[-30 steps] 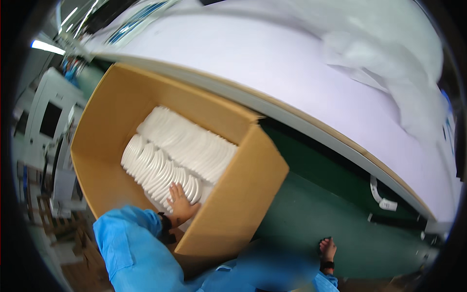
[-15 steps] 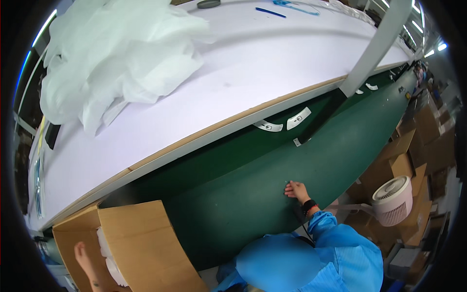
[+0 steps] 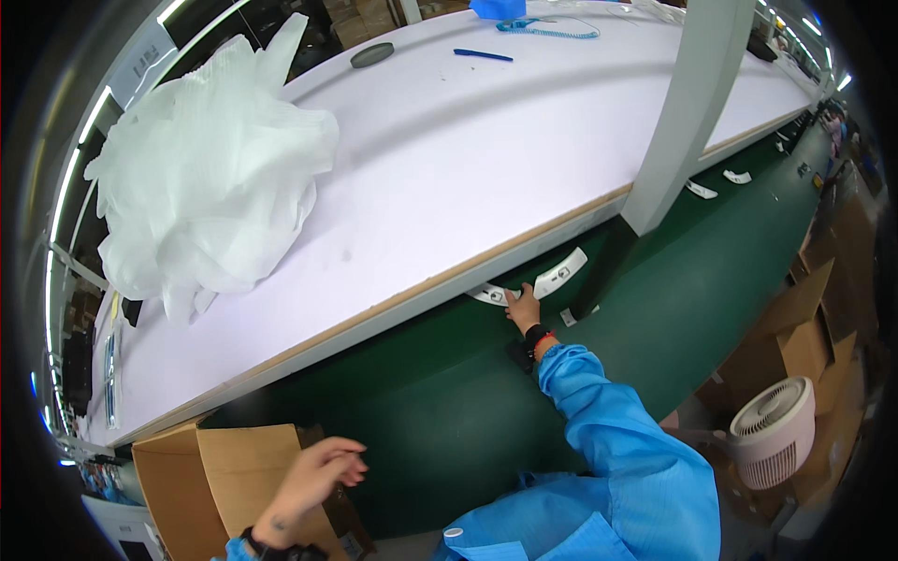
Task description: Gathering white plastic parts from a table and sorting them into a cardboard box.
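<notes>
My right hand [image 3: 523, 310] reaches over the green surface to two curved white pieces with small dark markings. Its fingers close on the inner end of the left curved white piece [image 3: 491, 294]. Right beside the fingertips lies the other curved piece [image 3: 563, 272], angled up to the right. My left hand [image 3: 323, 475] hangs above the flap of an open cardboard box [image 3: 253, 463], fingers loosely bent and apart, with nothing in them.
A white tabletop [image 3: 449, 178] borders the green surface [image 3: 421, 411], with a grey post [image 3: 687, 112] at its edge. Thin white sheeting [image 3: 206, 178] is heaped there, near a blue pen [image 3: 484, 55]. A fan [image 3: 772, 435] and cartons [image 3: 804, 346] stand right.
My right hand has moved forward and left from the bare green surface to the curved white pieces. My left hand has come up out of the box and to the right.
</notes>
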`<action>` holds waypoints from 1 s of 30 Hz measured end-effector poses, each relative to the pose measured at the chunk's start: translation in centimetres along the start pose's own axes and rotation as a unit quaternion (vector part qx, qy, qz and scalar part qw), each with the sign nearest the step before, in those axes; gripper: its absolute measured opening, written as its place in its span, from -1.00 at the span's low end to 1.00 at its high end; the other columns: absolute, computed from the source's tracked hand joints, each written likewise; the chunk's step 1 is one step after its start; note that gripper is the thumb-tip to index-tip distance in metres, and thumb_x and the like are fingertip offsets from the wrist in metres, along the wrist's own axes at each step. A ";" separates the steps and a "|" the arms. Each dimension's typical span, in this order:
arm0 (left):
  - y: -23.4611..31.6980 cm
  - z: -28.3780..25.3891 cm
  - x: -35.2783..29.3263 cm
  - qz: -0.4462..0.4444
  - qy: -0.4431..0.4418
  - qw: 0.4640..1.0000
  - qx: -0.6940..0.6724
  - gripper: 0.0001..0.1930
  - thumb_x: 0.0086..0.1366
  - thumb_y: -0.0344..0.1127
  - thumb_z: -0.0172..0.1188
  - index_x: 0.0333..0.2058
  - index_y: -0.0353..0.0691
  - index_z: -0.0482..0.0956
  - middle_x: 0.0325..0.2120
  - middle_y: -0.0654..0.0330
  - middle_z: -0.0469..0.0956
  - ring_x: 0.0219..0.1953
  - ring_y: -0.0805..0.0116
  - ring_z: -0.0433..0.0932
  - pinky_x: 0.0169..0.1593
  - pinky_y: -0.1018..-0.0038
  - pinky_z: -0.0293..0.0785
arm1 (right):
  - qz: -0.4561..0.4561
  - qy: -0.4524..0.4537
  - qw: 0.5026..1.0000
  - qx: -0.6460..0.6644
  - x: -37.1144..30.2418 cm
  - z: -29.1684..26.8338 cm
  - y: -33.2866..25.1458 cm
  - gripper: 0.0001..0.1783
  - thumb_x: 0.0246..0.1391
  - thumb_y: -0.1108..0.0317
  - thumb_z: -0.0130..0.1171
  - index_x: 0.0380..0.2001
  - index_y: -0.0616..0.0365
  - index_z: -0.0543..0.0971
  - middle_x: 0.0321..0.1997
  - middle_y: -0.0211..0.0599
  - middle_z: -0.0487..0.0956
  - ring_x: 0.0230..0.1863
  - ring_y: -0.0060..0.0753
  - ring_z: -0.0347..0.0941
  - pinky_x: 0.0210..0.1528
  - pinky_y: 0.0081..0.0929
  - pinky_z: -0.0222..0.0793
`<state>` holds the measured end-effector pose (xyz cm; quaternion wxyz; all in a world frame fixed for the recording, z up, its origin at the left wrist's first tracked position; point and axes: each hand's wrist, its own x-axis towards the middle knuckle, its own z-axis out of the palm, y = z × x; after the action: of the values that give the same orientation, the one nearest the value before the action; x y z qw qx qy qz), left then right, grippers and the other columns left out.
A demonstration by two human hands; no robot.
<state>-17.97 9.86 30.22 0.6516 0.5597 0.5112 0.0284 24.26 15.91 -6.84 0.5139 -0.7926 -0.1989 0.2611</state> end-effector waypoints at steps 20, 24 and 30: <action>-12.1 13.1 26.5 0.018 0.410 0.830 -0.378 -0.43 0.11 -0.07 0.33 0.00 -0.24 0.36 -0.23 0.14 0.45 -0.15 0.29 0.44 -0.01 0.33 0.36 | -0.239 -0.253 0.937 0.037 -16.0 -7.2 -3.9 -0.62 -0.01 0.57 0.07 -0.06 0.18 0.46 -0.15 -0.11 0.54 -0.24 -0.13 0.52 -0.20 -0.39 0.43; -17.9 9.3 23.3 0.150 0.391 0.908 -0.001 -0.30 0.11 -0.12 0.35 0.14 -0.27 0.24 -0.14 0.09 0.45 -0.05 0.29 0.41 0.05 0.37 0.33 | -0.279 -0.306 0.910 0.028 -14.8 -5.9 -4.2 -0.72 -0.01 0.60 0.01 -0.20 0.16 0.55 -0.21 -0.14 0.58 -0.19 -0.07 0.52 -0.15 -0.35 0.44; -18.0 15.1 20.1 0.065 0.078 0.989 -0.107 -0.64 0.22 -0.38 0.16 -0.02 -0.37 0.41 -0.20 0.05 0.53 -0.18 0.28 0.57 -0.16 0.46 0.49 | -0.269 -0.524 0.808 -0.018 -17.2 -2.9 -4.9 -0.66 0.01 0.49 0.06 -0.09 0.12 0.53 -0.12 -0.11 0.55 -0.13 -0.15 0.54 -0.12 -0.36 0.46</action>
<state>-7.49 4.80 1.63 0.6627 0.5149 0.5171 0.1682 12.27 5.72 2.21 0.3663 -0.4594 -0.6479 0.4847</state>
